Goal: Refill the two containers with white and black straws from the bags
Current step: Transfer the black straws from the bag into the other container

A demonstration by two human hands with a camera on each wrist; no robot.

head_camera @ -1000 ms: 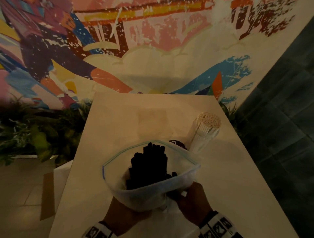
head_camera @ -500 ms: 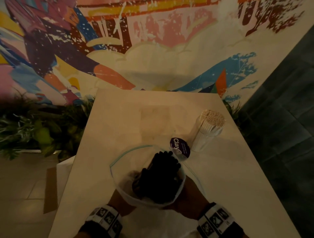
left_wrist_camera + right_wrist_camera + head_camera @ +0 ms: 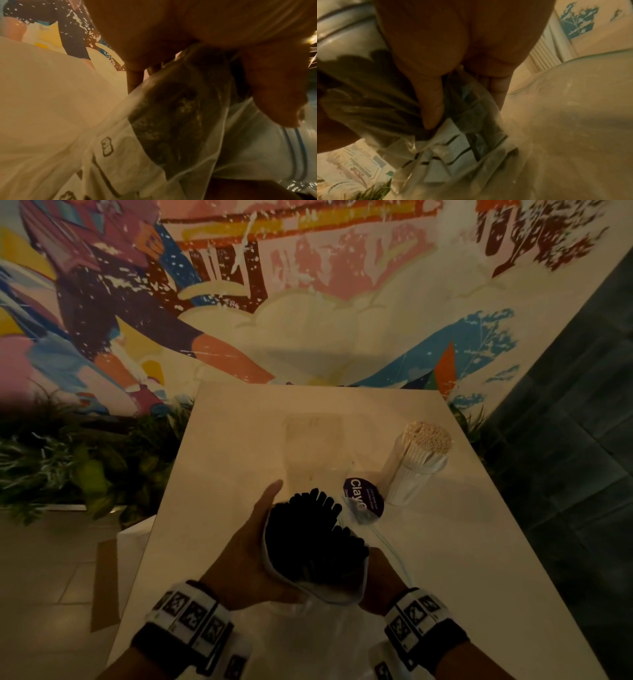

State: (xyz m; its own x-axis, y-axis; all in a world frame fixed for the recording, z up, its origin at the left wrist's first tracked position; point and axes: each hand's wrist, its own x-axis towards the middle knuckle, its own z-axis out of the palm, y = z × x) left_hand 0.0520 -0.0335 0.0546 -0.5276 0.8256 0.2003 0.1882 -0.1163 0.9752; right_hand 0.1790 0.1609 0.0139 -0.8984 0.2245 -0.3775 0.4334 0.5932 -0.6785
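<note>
With both hands, left hand [image 3: 246, 556] and right hand [image 3: 380, 580], squeezing the bag [image 3: 315, 594], our fingers [image 3: 431, 108] wrapped round the black straws [image 3: 315, 535], we should hold the bunch tight and tip it slowly into its cup.

Both hands [image 3: 246, 556] grip bagged black straws [image 3: 311, 539].

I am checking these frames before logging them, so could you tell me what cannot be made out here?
- Second container: the bundle of black straws and both hands hide it in the head view, if it is there.
- Purple label: the plastic bag covers part of its print.
- Right hand: fingers hidden behind the bundle in the head view.
- Left hand: fingertips blurred in the left wrist view.
</note>
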